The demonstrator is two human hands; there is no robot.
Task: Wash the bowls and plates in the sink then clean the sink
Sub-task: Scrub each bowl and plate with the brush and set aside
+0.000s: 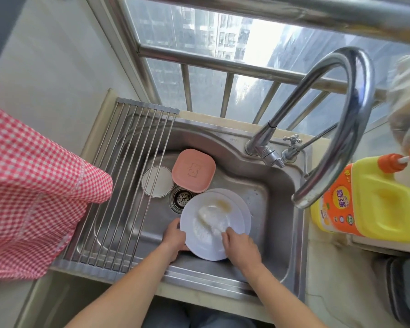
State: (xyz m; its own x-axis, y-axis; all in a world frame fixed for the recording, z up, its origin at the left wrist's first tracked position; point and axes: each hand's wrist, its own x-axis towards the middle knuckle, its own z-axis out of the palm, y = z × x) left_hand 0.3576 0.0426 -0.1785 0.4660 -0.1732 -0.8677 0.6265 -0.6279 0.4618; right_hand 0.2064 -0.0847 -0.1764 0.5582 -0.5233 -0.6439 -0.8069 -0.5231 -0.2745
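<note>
Over the steel sink [258, 202], my left hand [174, 240] grips the left rim of a white plate [204, 247], which is tilted up. My right hand [239, 247] holds a white, soapy scrubbing pad [211, 218] against the plate's face. A yellowish smear [224, 204] sits near the plate's top. Another white plate [243, 204] lies under it on the sink floor. A pink square dish [193, 170] rests upside down at the back of the basin. A small white round bowl [156, 182] lies left of it, partly under the rack.
A roll-up steel drying rack [118, 185] covers the sink's left part. The drain strainer [181, 197] sits mid-basin. The curved tap [336, 129] arches over the right side. A yellow detergent bottle [365, 197] stands on the right counter. A red checked cloth [33, 190] hangs at left.
</note>
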